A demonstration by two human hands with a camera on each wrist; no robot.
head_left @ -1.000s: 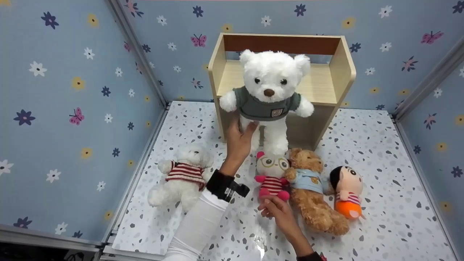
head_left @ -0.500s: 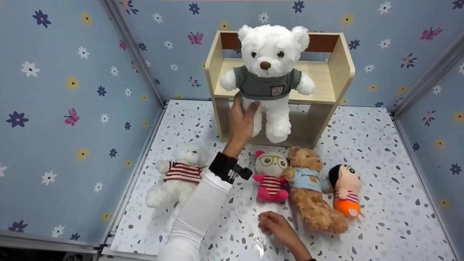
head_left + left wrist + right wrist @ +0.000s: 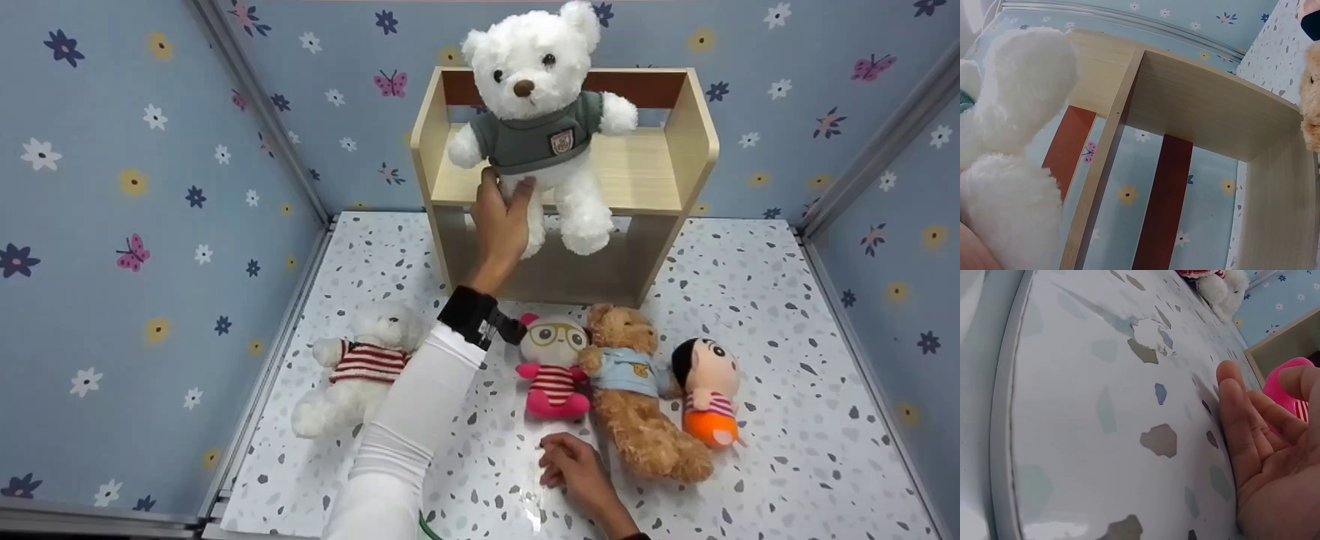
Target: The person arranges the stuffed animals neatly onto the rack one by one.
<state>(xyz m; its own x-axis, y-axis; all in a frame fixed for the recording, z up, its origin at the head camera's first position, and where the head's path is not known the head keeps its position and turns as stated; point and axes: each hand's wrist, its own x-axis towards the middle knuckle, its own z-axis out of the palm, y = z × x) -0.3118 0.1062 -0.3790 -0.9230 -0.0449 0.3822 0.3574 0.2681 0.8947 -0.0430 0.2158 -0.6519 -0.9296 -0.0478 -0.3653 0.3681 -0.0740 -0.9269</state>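
Note:
A white teddy bear (image 3: 536, 71) in a dark green shirt is held up in front of the wooden shelf (image 3: 634, 169). My left hand (image 3: 501, 229) grips it by one leg and the lower body, thumb in front; in the left wrist view the bear's furry legs (image 3: 1010, 208) fill the left side. The bear tilts slightly, its feet apart from the table. Low on the table my right hand (image 3: 576, 472) rests with fingers loosely bent and nothing in them. Just beyond it sits a pink panda doll (image 3: 553, 375) with yellow glasses.
Beside the panda doll lie a brown teddy bear (image 3: 628, 397) in a light blue shirt and a black-haired doll (image 3: 712, 394) with orange bottoms. Another white bear (image 3: 367, 364) in a red-striped sweater lies at left, near my left sleeve. Flowered walls surround the speckled table (image 3: 810, 420).
My left hand has raised the white bear from the shelf's lower front to its upper level and tilted it. My right hand has drawn back from the panda doll toward the near side.

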